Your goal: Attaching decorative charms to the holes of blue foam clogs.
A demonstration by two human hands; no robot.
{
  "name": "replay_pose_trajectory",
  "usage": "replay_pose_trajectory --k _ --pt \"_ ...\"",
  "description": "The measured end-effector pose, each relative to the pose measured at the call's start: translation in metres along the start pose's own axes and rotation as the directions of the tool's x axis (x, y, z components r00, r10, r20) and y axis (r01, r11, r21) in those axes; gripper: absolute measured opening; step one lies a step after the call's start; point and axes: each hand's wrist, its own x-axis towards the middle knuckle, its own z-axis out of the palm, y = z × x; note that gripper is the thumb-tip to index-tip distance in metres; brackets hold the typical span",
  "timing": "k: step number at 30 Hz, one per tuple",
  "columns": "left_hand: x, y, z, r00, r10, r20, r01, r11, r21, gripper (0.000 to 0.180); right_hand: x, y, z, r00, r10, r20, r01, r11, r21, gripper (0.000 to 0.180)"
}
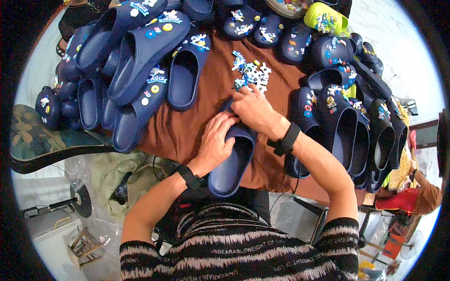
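A dark blue clog (229,171) lies on the brown cloth in front of me, its heel toward my body. My left hand (213,140) is closed around its upper by the opening. My right hand (253,110) bends over the toe end, fingers drawn together; whatever they pinch is hidden. Just beyond those fingers lies a small heap of white, blue and yellow shoe charms (257,77). The hands cover most of the clog's toe, so I cannot tell whether charms sit there.
Dark blue clogs with charms (152,51) are piled at the left. More clogs (337,126) stand in a row at the right, others along the far side, with a lime-green clog (326,18). Brown cloth (187,126) covers the table. Another person (426,196) is at the far right.
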Motion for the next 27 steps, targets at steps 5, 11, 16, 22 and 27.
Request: replay_pose_trajectory --k 5,11,16,22,27 --pt "0.001 0.003 -0.002 1.000 0.019 0.008 -0.019 1.000 -0.010 0.050 -0.001 0.018 0.004 0.980 0.191 0.063 -0.197 0.844 0.498 0.014" --pt "0.000 0.003 0.000 1.000 0.021 0.011 -0.020 1.000 -0.020 0.052 0.000 0.022 0.018 0.976 0.216 0.003 -0.182 0.819 0.545 0.015" --pt "-0.003 0.007 -0.002 1.000 -0.013 0.005 0.013 1.000 -0.010 0.054 0.001 0.019 0.013 0.985 0.174 0.005 -0.152 0.843 0.515 0.016" --pt "-0.003 0.015 0.012 0.999 -0.014 -0.051 0.013 1.000 -0.020 0.051 -0.009 0.022 0.011 0.992 0.112 -0.050 -0.089 0.937 0.339 0.012" --pt "-0.005 0.012 0.009 0.999 -0.033 -0.040 0.034 0.999 0.025 0.049 -0.009 0.015 0.014 0.987 0.162 -0.002 -0.145 0.890 0.432 0.013"
